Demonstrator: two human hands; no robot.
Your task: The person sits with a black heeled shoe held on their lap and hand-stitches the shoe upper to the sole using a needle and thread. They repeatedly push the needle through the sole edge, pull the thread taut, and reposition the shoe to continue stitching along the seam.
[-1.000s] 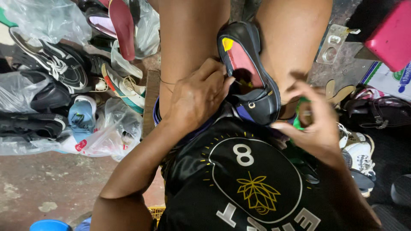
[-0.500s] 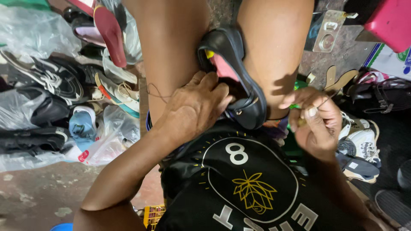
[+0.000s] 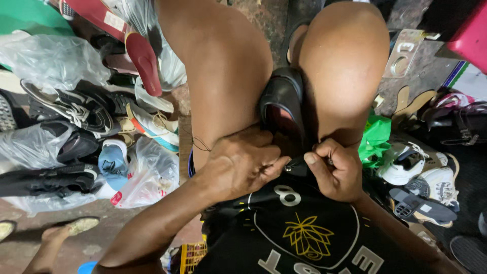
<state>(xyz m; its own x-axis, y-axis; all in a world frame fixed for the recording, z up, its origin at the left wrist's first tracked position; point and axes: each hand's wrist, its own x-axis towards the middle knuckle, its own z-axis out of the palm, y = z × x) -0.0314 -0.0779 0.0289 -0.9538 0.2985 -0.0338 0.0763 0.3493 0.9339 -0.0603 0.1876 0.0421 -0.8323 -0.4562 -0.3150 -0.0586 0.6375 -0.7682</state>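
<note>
A black shoe (image 3: 283, 104) with a reddish lining is clamped upright between my bare knees, its heel end toward my lap. My left hand (image 3: 242, 166) grips the heel from the left, fingers curled over the rim. My right hand (image 3: 336, 171) is closed in a fist against the heel from the right, thumb pressed forward. A small metal tip (image 3: 288, 168) shows between the two hands; what it belongs to is hidden in the fist. A thin dark thread (image 3: 201, 145) hangs loose against my left thigh.
Shoes and sandals, some in clear plastic bags (image 3: 147, 175), are piled on the left. White sneakers (image 3: 411, 162), a green bag (image 3: 375, 137) and loose soles lie on the right. A pink box (image 3: 472, 35) is at top right. A person's foot (image 3: 63, 229) is at lower left.
The view tilted forward and the shoe now stands deeper between my knees. My right hand came in from the right and closed against the heel beside my left hand.
</note>
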